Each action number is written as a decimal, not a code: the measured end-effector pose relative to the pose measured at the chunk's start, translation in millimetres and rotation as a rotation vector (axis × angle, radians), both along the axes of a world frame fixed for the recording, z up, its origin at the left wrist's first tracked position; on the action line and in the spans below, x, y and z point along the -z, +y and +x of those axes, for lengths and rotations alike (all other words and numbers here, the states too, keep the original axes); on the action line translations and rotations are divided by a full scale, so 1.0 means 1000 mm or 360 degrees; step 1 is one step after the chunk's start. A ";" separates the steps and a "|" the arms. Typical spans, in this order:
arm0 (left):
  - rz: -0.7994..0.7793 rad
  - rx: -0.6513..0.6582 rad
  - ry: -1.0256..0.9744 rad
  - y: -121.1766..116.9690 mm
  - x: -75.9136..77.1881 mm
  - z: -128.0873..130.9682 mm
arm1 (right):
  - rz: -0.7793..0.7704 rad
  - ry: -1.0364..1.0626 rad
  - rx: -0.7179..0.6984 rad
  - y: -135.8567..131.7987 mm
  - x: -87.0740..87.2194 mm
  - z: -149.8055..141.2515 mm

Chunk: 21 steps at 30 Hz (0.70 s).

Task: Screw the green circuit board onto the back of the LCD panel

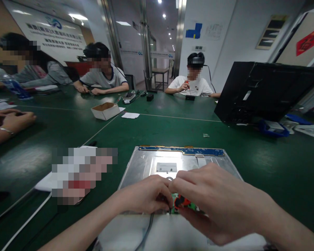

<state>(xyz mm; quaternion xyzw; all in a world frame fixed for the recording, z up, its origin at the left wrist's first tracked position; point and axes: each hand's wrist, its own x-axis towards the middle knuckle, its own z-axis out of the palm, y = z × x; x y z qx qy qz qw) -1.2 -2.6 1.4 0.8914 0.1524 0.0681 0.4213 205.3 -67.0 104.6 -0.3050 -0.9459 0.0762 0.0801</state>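
Observation:
A metal-backed display panel (128,170) lies in front of me, with a narrow blue circuit strip (172,150) along its far edge and a flat white cable (201,160) running down from it. Near its front edge sits a green circuit board (174,209), mostly covered by my hands. My right hand (217,198) curls round a red-and-black screwdriver (181,201) over this board; the tool's tip is hidden. Beside it my left hand (153,193) has its fingers pinched at the board's left end, and what they hold is hidden. A dark cable (148,230) passes beneath that hand.
A large black monitor (261,94) stands at the right. A white box (106,111), a paper slip (131,115) and a tiny clear packet (206,135) lie farther back. A pixelated object (81,174) is at left. Several people (104,75) sit around the green table (167,129).

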 end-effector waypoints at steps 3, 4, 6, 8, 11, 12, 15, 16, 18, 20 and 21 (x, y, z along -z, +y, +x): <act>0.0019 -0.0009 -0.0066 0.001 0.002 -0.001 | 0.0016 0.0005 -0.0019 -0.002 0.001 0.001; 0.0023 -0.0005 -0.0079 0.001 0.002 -0.001 | 0.0023 0.0010 -0.0030 -0.002 0.002 0.001; 0.0017 0.0007 -0.0089 0.002 0.002 -0.001 | 0.0041 0.0030 -0.0042 -0.001 0.002 0.001; -0.0003 0.0014 -0.0090 0.002 0.003 -0.001 | 0.0060 0.0048 -0.0044 0.001 0.002 0.001; -0.0028 0.0009 -0.0088 0.002 0.004 -0.001 | 0.0109 0.0038 -0.0042 0.003 0.004 0.001; -0.0034 0.0009 -0.0087 0.002 0.004 -0.001 | 0.0125 0.0028 -0.0037 0.004 0.005 0.001; -0.0038 0.0006 -0.0081 0.002 0.004 -0.001 | 0.0187 0.0017 -0.0004 0.005 0.008 0.000; -0.0032 0.0000 -0.0077 0.002 0.004 -0.001 | 0.0203 0.0014 0.0003 0.005 0.008 0.000; -0.0010 -0.0019 -0.0066 0.001 0.004 -0.002 | 0.0208 0.0010 -0.0013 0.004 0.007 -0.001; 0.0021 -0.0039 -0.0063 0.001 0.004 -0.002 | 0.0168 0.0005 -0.0050 0.002 0.004 -0.001; 0.0036 -0.0048 -0.0066 0.001 0.004 -0.002 | 0.0140 0.0003 -0.0066 0.001 0.003 -0.001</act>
